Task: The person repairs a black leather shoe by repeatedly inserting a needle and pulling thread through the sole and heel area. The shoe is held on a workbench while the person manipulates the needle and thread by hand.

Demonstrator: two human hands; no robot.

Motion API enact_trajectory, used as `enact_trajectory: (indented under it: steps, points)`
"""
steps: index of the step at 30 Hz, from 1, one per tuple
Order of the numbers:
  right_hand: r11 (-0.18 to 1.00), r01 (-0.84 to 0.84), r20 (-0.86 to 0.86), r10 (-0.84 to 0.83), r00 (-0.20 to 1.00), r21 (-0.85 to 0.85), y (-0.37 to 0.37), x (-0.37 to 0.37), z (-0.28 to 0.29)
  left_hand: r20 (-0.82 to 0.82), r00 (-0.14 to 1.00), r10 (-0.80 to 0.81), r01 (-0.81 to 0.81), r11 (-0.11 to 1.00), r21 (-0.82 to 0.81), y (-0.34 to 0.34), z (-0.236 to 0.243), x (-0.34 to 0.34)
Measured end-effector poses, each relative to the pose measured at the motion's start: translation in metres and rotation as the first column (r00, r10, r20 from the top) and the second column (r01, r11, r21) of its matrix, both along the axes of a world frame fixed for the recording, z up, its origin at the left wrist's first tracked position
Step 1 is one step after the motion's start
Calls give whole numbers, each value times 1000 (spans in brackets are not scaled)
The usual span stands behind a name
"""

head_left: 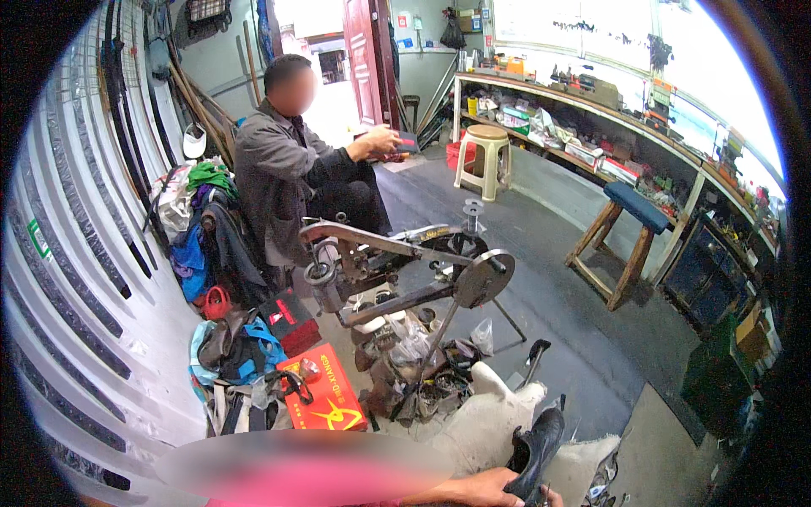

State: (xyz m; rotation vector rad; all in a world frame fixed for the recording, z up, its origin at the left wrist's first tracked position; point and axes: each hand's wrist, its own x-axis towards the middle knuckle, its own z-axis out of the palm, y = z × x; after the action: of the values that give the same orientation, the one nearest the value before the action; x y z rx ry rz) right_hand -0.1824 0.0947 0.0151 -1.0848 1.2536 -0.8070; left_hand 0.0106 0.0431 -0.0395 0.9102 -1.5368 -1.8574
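A black shoe (pixel 537 448) rests tilted over a pale, dirty cloth (pixel 473 427) at the lower right. My left hand (pixel 492 487) has its fingers closed around the shoe's near edge. At the bottom edge, beside the shoe, only a small part of my right hand (pixel 552 498) shows. Its fingers look pressed together, but what they hold is too small and cut off to make out. In front of me stands a hand-cranked metal sewing machine (pixel 397 245) with a round wheel (pixel 484 279) and thin legs.
Shoe parts and plastic bags (pixel 414 346) lie beneath the machine. A red box (pixel 325 389) and heaped bags (pixel 236 351) are at left. A seated person (pixel 283 169) holds a dark object. A plastic stool (pixel 484 160), a wooden stool (pixel 621 237) and a loaded workbench (pixel 583 93) stand right.
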Motion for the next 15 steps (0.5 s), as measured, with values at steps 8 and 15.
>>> enact_trajectory:
  steps: [8,15]
  points:
    - [1000,12,-53,-14,999,-23,5,-8,-5,-57,998,27,-25,999,47,6,24,1]
    - [998,61,-43,-62,997,-19,17,-14,-2,37,999,16,-19,996,86,18,29,-4]
